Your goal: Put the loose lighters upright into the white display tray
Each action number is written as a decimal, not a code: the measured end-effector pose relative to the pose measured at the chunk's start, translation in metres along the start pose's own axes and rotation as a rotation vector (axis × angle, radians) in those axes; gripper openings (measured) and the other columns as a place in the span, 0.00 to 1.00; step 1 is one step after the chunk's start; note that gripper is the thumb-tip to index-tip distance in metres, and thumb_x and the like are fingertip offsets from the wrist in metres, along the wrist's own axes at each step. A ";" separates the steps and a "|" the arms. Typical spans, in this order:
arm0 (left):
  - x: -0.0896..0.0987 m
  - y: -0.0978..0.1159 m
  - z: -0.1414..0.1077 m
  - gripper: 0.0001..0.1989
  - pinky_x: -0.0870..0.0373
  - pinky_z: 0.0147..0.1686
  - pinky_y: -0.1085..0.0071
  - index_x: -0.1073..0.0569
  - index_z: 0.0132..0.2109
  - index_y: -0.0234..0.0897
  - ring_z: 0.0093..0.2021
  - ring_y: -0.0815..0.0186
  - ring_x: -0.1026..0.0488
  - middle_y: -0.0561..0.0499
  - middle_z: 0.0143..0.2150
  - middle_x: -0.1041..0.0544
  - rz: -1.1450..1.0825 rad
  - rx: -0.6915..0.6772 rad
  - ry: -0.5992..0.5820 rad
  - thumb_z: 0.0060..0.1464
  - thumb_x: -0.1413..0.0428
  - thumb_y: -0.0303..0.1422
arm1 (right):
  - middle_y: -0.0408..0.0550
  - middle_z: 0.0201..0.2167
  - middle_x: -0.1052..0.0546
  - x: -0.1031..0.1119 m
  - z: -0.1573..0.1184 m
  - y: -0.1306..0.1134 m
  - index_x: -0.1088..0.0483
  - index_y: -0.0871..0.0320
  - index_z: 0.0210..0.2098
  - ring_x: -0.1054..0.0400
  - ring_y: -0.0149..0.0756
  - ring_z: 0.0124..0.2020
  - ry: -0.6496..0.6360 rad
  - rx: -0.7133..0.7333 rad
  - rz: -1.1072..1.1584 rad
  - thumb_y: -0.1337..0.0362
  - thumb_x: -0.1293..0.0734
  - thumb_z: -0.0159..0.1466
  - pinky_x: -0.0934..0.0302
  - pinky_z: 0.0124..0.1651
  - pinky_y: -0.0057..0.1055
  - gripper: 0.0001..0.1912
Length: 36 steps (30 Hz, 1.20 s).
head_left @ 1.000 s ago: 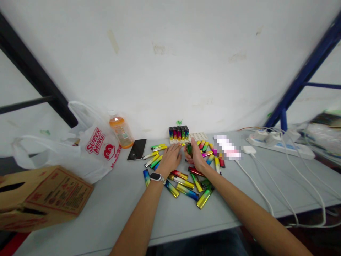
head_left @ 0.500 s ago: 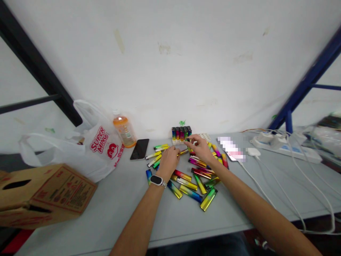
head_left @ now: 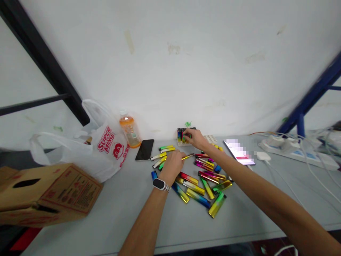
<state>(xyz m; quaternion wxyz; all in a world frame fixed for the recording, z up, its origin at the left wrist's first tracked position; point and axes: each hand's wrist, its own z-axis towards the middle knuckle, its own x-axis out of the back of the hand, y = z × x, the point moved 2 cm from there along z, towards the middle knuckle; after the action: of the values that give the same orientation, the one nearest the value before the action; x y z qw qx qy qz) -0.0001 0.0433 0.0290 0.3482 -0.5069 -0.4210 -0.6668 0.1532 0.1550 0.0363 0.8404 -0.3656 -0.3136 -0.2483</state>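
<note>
Several shiny multicoloured lighters stand upright in a pale tray with holes (head_left: 211, 139) against the wall. At the right side of this upright group (head_left: 179, 135), my right hand (head_left: 196, 138) pinches a lighter by its dark top end; my fingers hide most of it. Nearer me, my left hand (head_left: 172, 164) is closed around a gold lighter (head_left: 188, 156) that points right. Many loose lighters lie around and under both wrists, among them a green and yellow one (head_left: 217, 205) and a blue and yellow one (head_left: 198, 197).
A black phone (head_left: 145, 149) and an orange drink bottle (head_left: 130, 129) are on the left, beside a white plastic bag (head_left: 93, 156) and a cardboard box (head_left: 53, 192). On the right lie a lit phone (head_left: 237, 151), a white charger (head_left: 263, 156), cables and a power strip (head_left: 301, 151).
My right hand has moved in against the upright lighters with its lighter. The left hand has shifted little, and the gold lighter now shows more clearly. The whole view has swung slightly left.
</note>
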 end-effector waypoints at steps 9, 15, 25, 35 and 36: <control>-0.008 -0.008 0.004 0.12 0.31 0.52 0.63 0.22 0.47 0.35 0.47 0.57 0.25 0.42 0.44 0.22 -0.152 -0.004 0.088 0.62 0.49 0.25 | 0.60 0.48 0.30 0.004 -0.003 -0.004 0.20 0.58 0.42 0.37 0.49 0.52 0.088 0.118 -0.283 0.60 0.34 0.66 0.42 0.53 0.43 0.12; -0.011 -0.017 0.009 0.08 0.27 0.47 0.64 0.25 0.43 0.34 0.41 0.61 0.23 0.45 0.40 0.21 -0.418 0.015 0.211 0.57 0.45 0.23 | 0.60 0.52 0.34 0.012 -0.020 -0.008 0.31 0.56 0.61 0.39 0.49 0.55 0.099 -0.012 -0.175 0.53 0.39 0.69 0.44 0.57 0.46 0.25; -0.011 0.002 0.014 0.06 0.25 0.41 0.68 0.28 0.41 0.35 0.37 0.66 0.22 0.49 0.36 0.21 -0.967 -0.041 0.206 0.54 0.41 0.28 | 0.46 0.35 0.24 0.011 -0.080 -0.032 0.25 0.57 0.35 0.31 0.38 0.38 0.069 -0.258 0.610 0.46 0.35 0.64 0.38 0.41 0.33 0.20; -0.014 -0.001 0.010 0.09 0.26 0.46 0.64 0.24 0.41 0.35 0.39 0.63 0.22 0.47 0.41 0.19 -0.543 -0.055 0.219 0.57 0.48 0.25 | 0.38 0.24 0.28 0.011 -0.097 -0.039 0.43 0.52 0.32 0.35 0.32 0.23 0.230 -0.382 0.965 0.46 0.33 0.61 0.40 0.27 0.29 0.19; -0.016 -0.002 0.010 0.10 0.26 0.46 0.64 0.24 0.41 0.36 0.39 0.63 0.22 0.47 0.41 0.19 -0.508 -0.070 0.213 0.57 0.48 0.24 | 0.37 0.22 0.30 0.013 -0.098 -0.040 0.43 0.52 0.33 0.38 0.30 0.21 0.236 -0.403 0.979 0.47 0.32 0.60 0.43 0.24 0.27 0.19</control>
<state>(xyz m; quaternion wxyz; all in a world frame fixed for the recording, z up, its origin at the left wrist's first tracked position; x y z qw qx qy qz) 0.0062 0.0538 0.0148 0.1947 -0.3239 -0.4721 -0.7964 0.1699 0.0527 0.0109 0.8007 -0.5923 0.0438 0.0776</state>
